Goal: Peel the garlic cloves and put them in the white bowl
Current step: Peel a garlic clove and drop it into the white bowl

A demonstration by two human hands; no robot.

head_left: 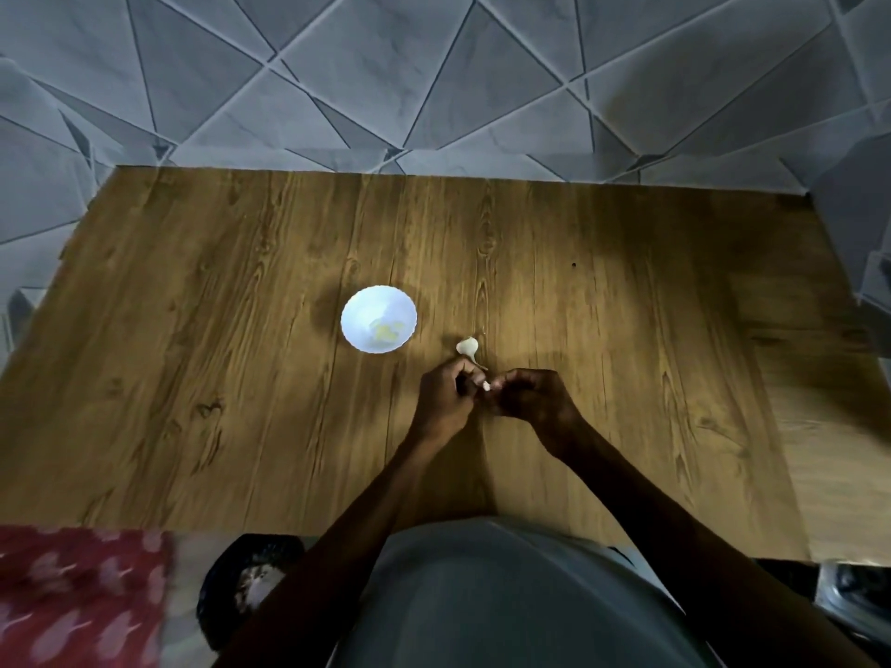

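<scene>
Both my hands meet over the middle of the wooden table (193, 354). My left hand (446, 397) and my right hand (530, 397) have curled fingers and pinch a small pale garlic clove (486, 386) between their fingertips. Only a white tip of the clove shows. Just beyond my left hand a piece of garlic (467, 346) with its papery skin lies on the table. The white bowl (378, 319) stands to the left of it and holds a few yellowish peeled cloves (385, 331).
A grey tiled floor lies beyond the table's far edge. A red patterned cloth (82, 595) sits at the lower left, a dark round object (250, 580) beside it. A metal thing (858, 595) shows at the lower right corner.
</scene>
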